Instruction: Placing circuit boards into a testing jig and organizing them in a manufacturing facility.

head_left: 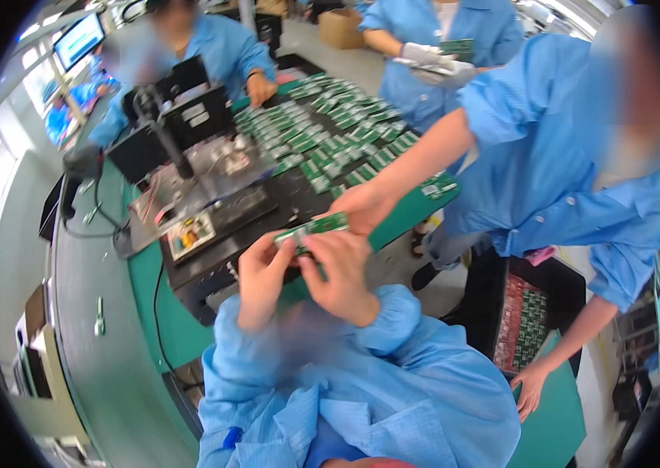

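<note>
A green circuit board (322, 224) is raised in front of my chest, near the edge of a black test fixture. My left hand (264, 273) pinches its left end between thumb and fingers. Along its near edge, my right hand (339, 273) also has thumb and fingers closed on it. From the right, a co-worker's hand (365, 204) reaches to the board's far right end; whether it touches the board I cannot tell. My fingers cover part of the board's near side.
Many green boards (338, 129) lie in rows on the table beyond the black fixture (248, 214). A dark bin (506, 292) with more boards stands at right, beside the co-worker's other hand (531, 386). Another person's gloved hands (439, 66) hold a board. A cable (158, 312) hangs at left.
</note>
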The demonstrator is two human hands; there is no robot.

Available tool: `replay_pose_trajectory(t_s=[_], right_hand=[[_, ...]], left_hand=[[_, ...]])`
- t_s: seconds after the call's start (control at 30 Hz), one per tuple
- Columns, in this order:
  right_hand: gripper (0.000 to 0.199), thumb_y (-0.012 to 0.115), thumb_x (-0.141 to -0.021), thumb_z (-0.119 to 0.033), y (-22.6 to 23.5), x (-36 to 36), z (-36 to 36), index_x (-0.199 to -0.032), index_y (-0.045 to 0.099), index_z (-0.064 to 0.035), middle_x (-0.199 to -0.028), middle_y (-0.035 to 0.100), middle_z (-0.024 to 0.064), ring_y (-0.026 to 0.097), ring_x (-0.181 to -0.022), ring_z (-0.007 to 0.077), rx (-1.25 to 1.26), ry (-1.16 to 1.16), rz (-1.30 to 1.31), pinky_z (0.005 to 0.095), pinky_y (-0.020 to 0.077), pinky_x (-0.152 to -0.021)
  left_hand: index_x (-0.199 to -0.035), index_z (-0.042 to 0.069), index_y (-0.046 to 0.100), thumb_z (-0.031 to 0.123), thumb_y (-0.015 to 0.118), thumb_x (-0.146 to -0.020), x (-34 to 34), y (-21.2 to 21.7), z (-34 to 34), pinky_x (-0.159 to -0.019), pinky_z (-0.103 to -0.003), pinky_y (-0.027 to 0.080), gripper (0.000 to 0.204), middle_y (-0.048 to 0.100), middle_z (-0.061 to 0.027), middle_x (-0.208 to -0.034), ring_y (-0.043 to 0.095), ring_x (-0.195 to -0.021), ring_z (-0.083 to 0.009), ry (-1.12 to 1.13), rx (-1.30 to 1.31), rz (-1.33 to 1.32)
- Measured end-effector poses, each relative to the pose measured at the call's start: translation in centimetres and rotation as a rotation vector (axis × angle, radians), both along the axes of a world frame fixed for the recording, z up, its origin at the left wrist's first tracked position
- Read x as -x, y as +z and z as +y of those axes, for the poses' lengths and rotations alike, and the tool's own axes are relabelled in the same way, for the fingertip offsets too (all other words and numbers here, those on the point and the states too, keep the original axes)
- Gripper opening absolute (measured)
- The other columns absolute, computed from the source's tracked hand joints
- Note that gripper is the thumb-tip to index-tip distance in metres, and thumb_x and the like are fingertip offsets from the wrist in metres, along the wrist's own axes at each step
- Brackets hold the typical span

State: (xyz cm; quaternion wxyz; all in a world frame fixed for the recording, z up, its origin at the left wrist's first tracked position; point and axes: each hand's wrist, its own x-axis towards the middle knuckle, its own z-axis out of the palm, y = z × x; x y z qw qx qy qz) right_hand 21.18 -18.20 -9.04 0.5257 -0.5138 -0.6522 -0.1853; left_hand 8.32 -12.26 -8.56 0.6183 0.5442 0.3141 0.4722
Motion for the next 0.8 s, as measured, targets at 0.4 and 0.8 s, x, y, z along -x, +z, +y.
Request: replay_pose_trajectory(t_s=[0.4,0.8], right_hand=[[0.025,0.067,-0.071,0.006,-5.5,-5.1,-7.2,-0.094,0.063,-0.0048,-0.089,0.065,0.0079,0.055,-0.084,0.0288,0.117,0.191,0.15,0.0397,0.0449,-0.078],[0.032,0.061,-0.073,0.004,-6.9,-12.2,1.8,-0.103,0.065,-0.0048,-0.11,0.061,0.0107,0.056,-0.098,0.0317,0.312,0.073,0.067,0.0412,0.046,-0.082]], left_hand=[[-0.105,-0.002,0.058,0.022,0.059,-0.098,-8.1,1.2,2.4,-0.065,-0.025,0.053,0.026,0.067,-0.0089,-0.092,0.067,-0.072,-0.0149,-0.059,0.133,-0.186],[-0.108,-0.002,0.058,0.02,0.049,-0.101,-14.0,2.2,2.0,-0.064,-0.029,0.05,0.025,0.063,-0.0091,-0.092,0.068,-0.076,-0.0196,-0.314,0.116,-0.171]])
